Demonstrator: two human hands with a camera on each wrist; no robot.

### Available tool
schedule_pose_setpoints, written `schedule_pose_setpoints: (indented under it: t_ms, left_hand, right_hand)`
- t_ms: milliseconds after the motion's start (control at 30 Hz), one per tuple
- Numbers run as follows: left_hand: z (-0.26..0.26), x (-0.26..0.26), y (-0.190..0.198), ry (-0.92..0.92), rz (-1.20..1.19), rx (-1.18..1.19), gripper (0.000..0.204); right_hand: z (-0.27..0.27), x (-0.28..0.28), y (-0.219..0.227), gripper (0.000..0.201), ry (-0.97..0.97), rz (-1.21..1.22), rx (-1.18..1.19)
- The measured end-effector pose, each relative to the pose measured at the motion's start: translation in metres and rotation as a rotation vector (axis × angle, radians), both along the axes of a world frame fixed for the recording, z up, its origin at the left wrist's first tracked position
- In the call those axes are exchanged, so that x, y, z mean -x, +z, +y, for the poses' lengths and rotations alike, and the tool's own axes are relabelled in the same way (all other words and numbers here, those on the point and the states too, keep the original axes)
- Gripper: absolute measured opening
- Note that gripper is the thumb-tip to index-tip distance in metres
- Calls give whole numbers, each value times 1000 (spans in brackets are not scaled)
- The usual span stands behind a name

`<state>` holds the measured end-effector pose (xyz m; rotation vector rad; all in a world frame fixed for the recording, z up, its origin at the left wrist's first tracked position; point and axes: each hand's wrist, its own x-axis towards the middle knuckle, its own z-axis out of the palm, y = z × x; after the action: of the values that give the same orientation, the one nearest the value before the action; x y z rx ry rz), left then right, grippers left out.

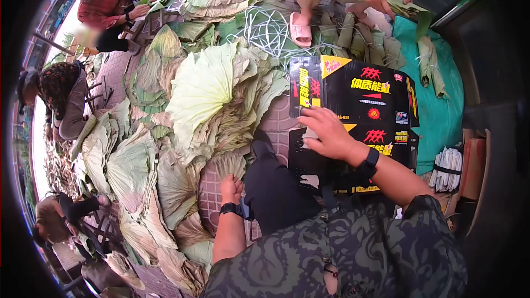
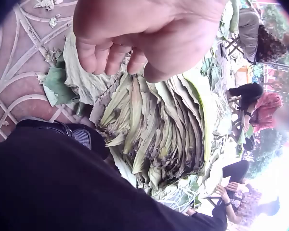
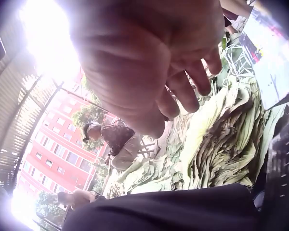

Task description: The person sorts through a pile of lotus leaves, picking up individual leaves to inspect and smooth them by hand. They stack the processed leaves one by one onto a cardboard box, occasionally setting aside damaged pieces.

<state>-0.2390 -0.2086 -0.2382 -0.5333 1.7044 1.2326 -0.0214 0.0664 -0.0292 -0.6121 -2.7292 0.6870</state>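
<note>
My left hand point(image 1: 232, 190) hangs with loosely curled fingers beside the small pleated leaf point(image 1: 229, 166) at the near edge of the leaf pile; no leaf shows between fingers and thumb. In the left wrist view, this hand point(image 2: 144, 38) is above the stacked dried leaves point(image 2: 156, 130). My right hand point(image 1: 329, 135), fingers spread and relaxed, is over the left part of a black printed cardboard box point(image 1: 381, 107); contact is unclear. The right wrist view shows that hand's palm point(image 3: 149, 62), with nothing held. A broad pale green leaf point(image 1: 201, 85) tops the pile.
More leaf stacks point(image 1: 132, 171) cover the paving at left. White strapping point(image 1: 268, 30) lies beyond the pile. Rolled leaf bundles point(image 1: 367, 41) and a green sheet point(image 1: 441, 116) are at upper right. Several people sit around, one wearing a pink slipper point(image 1: 301, 30).
</note>
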Motion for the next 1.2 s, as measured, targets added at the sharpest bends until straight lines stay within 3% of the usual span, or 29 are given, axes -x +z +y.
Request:
schedule_pose_setpoints:
  t_ms: [100, 167, 233, 300, 367, 433, 500, 567, 633, 700, 733, 767, 833, 900, 1033, 1167, 1200]
  left_hand:
    - [-40, -12, -24, -157, -63, -42, 20]
    - [-48, -24, 6, -120, -31, 139, 17]
    - [-65, -20, 15, -175, -64, 74, 25]
    - [-79, -4, 1, -116, -126, 64, 37]
    - [-70, 3, 23, -138, 6, 78, 47]
    - [-53, 14, 40, -147, 132, 105, 39]
    - [-45, 28, 59, -215, 174, -66, 22]
    - [-38, 45, 71, -612, 559, -209, 12]
    - [19, -22, 161, -3, 515, -62, 10]
    - [26, 22, 159, -263, 453, -342, 9]
    - [41, 23, 170, -207, 567, -347, 9]
    - [58, 13, 186, -150, 678, -353, 12]
    - [76, -14, 229, -285, 874, -407, 18]
    - [91, -41, 256, -298, 982, -493, 26]
    - [107, -91, 275, -432, 1010, -696, 27]
    - [117, -135, 258, -519, 1023, -807, 23]
    - [110, -159, 270, -564, 987, -793, 23]
  right_hand:
    - [-15, -82, -5, 50, -388, 8, -133]
    - [-31, -135, -19, 52, -598, -89, -146]
    - [-49, -177, -38, 54, -722, -249, -53]
    - [-66, -200, -36, 50, -724, -347, 192]
    - [-79, -216, -65, 47, -722, -272, 185]
    - [-84, -216, -68, 48, -721, -256, 194]
    - [-85, -214, -62, 46, -718, -221, 269]
    - [-81, -212, -69, 43, -673, -195, 314]
    - [-78, -212, -84, 32, -691, -133, 224]
    - [-73, -215, -94, 31, -626, -130, 210]
    - [-75, -216, -91, 31, -641, -119, 213]
    - [-78, -218, -84, 31, -643, -122, 233]
    - [-79, -219, -79, 31, -657, -119, 255]
    - [-76, -216, -84, 33, -637, -184, 288]
    - [-75, -215, -70, 29, -570, -300, 344]
    - [-76, -217, -66, 28, -512, -341, 351]
    - [-76, -218, -64, 28, -499, -338, 366]
